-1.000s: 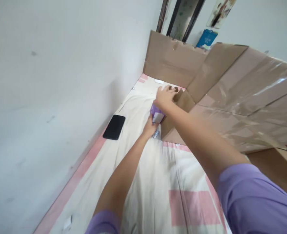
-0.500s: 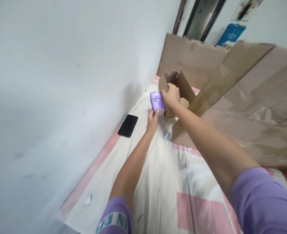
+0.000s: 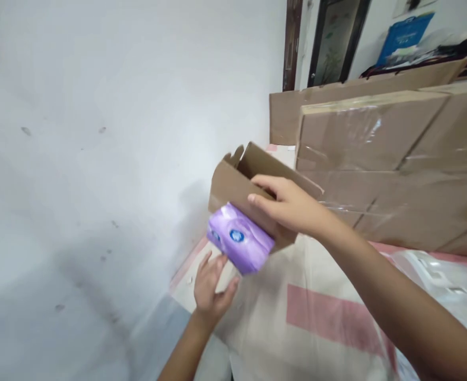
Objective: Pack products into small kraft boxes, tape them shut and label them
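My right hand grips the near side wall of an open cardboard box, thumb outside and fingers inside the opening. The box is tilted. Against its near outer face lies a purple tissue pack, a soft packet with blue round logos. Just below the pack is my left hand, palm up and fingers spread. Its fingertips come to the pack's lower edge; whether they bear any weight I cannot tell. The inside of the box is dark and mostly hidden.
A white wall fills the left side. Large taped cardboard stands upright behind and to the right. Beneath is a cream and pink bedsheet. A clear plastic wrapping lies at the right, and a blue bag is farther back.
The box and tissue pack have come closer and tilted over. My left hand's grip on the pack has loosened and its fingers have spread. The camera view has shifted; the black phone is out of sight.
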Demonstrator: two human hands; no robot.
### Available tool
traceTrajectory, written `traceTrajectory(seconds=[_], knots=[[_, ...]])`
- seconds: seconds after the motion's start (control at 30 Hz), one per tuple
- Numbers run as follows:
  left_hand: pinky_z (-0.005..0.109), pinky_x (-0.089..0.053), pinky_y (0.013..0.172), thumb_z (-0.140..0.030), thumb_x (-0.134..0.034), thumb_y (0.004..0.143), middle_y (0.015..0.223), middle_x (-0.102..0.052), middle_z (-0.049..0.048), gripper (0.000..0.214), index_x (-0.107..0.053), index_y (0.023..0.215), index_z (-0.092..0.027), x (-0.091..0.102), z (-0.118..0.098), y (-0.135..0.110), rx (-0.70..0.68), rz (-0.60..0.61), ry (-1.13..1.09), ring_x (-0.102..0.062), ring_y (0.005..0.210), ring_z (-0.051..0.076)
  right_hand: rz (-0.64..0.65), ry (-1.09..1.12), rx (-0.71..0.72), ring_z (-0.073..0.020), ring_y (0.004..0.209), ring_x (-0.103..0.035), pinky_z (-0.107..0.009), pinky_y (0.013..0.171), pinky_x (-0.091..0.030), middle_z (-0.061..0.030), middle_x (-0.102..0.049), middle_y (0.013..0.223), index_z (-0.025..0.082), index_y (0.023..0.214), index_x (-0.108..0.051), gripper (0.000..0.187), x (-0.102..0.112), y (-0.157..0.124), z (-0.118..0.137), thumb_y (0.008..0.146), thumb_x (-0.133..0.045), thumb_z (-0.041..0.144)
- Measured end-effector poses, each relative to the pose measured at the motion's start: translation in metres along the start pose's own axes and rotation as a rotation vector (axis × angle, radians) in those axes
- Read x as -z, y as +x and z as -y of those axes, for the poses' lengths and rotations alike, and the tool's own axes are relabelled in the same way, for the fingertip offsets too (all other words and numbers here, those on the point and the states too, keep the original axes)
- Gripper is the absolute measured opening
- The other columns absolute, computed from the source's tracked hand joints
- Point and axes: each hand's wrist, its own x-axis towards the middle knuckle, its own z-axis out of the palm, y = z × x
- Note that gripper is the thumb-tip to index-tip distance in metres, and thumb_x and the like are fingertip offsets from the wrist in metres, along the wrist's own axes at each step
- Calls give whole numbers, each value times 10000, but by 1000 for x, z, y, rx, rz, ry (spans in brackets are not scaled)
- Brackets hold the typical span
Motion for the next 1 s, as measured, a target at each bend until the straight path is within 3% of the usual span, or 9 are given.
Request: traceTrajectory(seconds=[0.1,0.17,0.27,0.37,0.47,0.53,0.7,0.83,1.0], knots=[[507,-553,955,-245,-815,790,899,-700,43,936,-330,1584,-339,2,-65,-53,-74,-87,63,-653,911,259,127,-42,-32,-169,730,-631,-272,618,-396,25,-717,838,237,885,-657,109,6,-72,7,952,-579,271],[514,-516,957,-267,-842,760,933,-638,71,927,-383,1561,-351,1,-98,-77,-23,-119,94,-596,945,285,200,-122,-46,-156,680,-618,-266,589,-345,30,-705,780,240,859,-648,114,0,-113,9,953,-587,260],[525,-434,1019,-417,-763,836,1089,-616,127,620,-580,1421,-324,-4,-128,-92,22,83,62,-569,1068,319,338,-275,-66,-152,619,-591,-275,581,-297,22,-688,725,237,866,-648,94,-14,-157,13,947,-601,242],[538,-303,1130,-551,-696,872,1236,-641,118,430,-704,1232,-317,-10,-145,-88,-18,359,4,-557,1183,315,388,-445,-82,-186,696,-598,-313,676,-363,-17,-690,746,209,881,-656,116,-18,-183,19,965,-582,238],[545,-213,1167,-590,-690,873,1338,-652,104,438,-706,1205,-305,-11,-153,-77,-60,493,-28,-553,1238,301,269,-561,-118,-263,950,-583,-420,907,-401,-64,-690,838,176,858,-647,118,-11,-209,20,949,-621,247],[515,-248,1137,-579,-685,885,1364,-661,89,426,-702,1205,-300,-7,-151,-69,-80,569,-42,-571,1232,289,143,-604,-173,-302,1088,-527,-472,989,-383,-87,-675,946,165,874,-632,49,-5,-230,17,923,-626,174],[422,-418,939,-584,-763,815,1320,-694,78,623,-635,1348,-288,8,-132,-59,-26,761,-26,-619,1141,284,49,-486,-145,-238,1028,-500,-369,869,-455,-52,-610,983,185,960,-589,232,-5,-276,2,911,-485,-17],[499,-444,1010,-487,-786,813,1357,-663,105,723,-542,1459,-276,11,-122,-64,40,855,16,-615,1195,318,29,-408,-158,-211,983,-502,-329,814,-446,-31,-603,967,190,976,-584,298,-8,-288,-3,893,-457,-67],[542,-459,1092,-388,-752,851,1338,-663,101,689,-504,1485,-286,20,-115,-76,82,849,-28,-649,1191,289,78,-495,-160,-213,997,-507,-320,802,-421,-39,-610,971,193,953,-583,318,-11,-286,-4,874,-447,-84]])
